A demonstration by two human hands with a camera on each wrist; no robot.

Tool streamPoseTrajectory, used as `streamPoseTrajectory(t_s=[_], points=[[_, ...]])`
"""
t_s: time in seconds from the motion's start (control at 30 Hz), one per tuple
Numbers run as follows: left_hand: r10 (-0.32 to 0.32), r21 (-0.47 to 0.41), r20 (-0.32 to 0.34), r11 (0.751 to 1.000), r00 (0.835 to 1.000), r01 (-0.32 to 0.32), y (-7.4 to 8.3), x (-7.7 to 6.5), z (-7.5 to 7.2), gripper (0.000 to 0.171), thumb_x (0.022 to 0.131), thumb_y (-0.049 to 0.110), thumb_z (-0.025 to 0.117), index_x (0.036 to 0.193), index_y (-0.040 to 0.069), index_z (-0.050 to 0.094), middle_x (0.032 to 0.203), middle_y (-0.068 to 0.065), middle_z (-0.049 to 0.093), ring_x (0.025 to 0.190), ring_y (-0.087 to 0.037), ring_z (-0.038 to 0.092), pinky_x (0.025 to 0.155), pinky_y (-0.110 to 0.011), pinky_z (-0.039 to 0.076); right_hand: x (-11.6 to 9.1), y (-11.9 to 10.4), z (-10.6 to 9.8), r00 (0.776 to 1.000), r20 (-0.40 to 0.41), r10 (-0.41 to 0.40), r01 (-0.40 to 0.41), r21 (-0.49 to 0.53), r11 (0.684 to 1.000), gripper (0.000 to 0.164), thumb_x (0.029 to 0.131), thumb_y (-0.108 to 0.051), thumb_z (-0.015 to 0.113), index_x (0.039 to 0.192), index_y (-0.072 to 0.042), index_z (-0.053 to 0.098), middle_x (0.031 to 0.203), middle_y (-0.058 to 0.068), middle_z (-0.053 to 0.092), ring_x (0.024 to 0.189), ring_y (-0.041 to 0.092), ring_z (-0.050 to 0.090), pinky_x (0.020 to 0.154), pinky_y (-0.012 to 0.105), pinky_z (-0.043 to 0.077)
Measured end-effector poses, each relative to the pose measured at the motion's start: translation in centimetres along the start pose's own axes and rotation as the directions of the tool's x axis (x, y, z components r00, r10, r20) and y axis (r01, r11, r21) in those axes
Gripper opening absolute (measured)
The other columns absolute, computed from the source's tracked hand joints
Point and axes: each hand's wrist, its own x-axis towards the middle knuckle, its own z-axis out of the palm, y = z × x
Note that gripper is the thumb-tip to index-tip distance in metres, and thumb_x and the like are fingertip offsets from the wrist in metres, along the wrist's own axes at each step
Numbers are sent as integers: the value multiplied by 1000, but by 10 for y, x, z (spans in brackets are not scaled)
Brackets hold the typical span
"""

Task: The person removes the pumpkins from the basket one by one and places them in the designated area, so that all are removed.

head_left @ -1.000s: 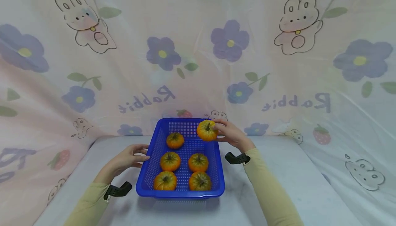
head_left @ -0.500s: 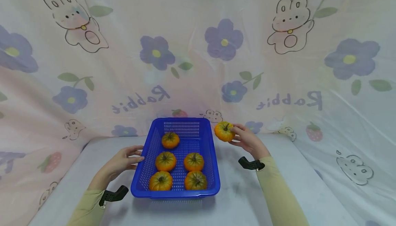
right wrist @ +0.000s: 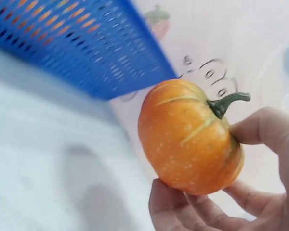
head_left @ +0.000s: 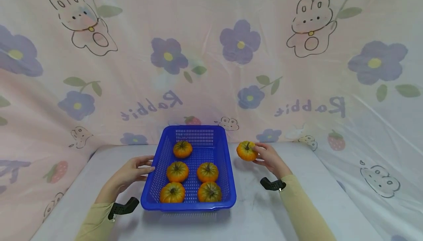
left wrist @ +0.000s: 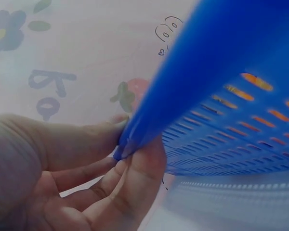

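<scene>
A small orange pumpkin [head_left: 247, 150] with a green stem is held by my right hand [head_left: 269, 159], to the right of a blue plastic basket [head_left: 188, 206]. In the right wrist view the thumb lies near the stem of the pumpkin [right wrist: 188, 139] and the fingers support it from below. It hangs above the table, apart from the basket. At the basket's left side my left hand [head_left: 133, 173] grips the rim; the left wrist view has thumb and fingers on either side of the rim [left wrist: 149, 115]. Several more pumpkins [head_left: 177, 171] sit inside the basket.
The basket stands on a white table [head_left: 257, 211]. Behind it hangs a pale cloth [head_left: 205, 98] printed with rabbits and flowers, which also drapes down both sides. Each wrist wears a black strap-on device [head_left: 272, 184].
My right hand has carried the pumpkin from over the basket's back right corner out to the right, then lower toward the table. My left hand stays at the basket's rim.
</scene>
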Motion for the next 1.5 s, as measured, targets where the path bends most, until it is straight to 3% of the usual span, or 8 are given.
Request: streamPoseTrajectory(t_s=[0.37,0.83,1.5], points=[[-13,-47,-8,999,1000,13,2,-2,3,67,92,14,65,143,-11,28,121,-26,49,93,-28,64,78,-41,55,-1,24,-5,1000,-4,3,-2,21,1000,55,100,-25,51,144,2,31,143,28,31,122,44,45,97,49,42],[-14,-14,-20,1000,1000,14,11,2,2,63,93,11,64,141,-12,31,119,-27,50,90,-28,65,77,-42,55,12,43,-1,997,-60,41,-37,67,997,56,99,-26,53,144,1,33,145,27,30,125,39,43,97,44,43],[-40,-7,-56,999,998,40,7,0,5,63,92,13,65,141,-9,33,119,-25,51,90,-27,65,77,-41,55,22,45,13,994,-108,32,-31,11,999,50,98,-26,57,137,3,44,136,26,42,109,30,56,89,41,49]])
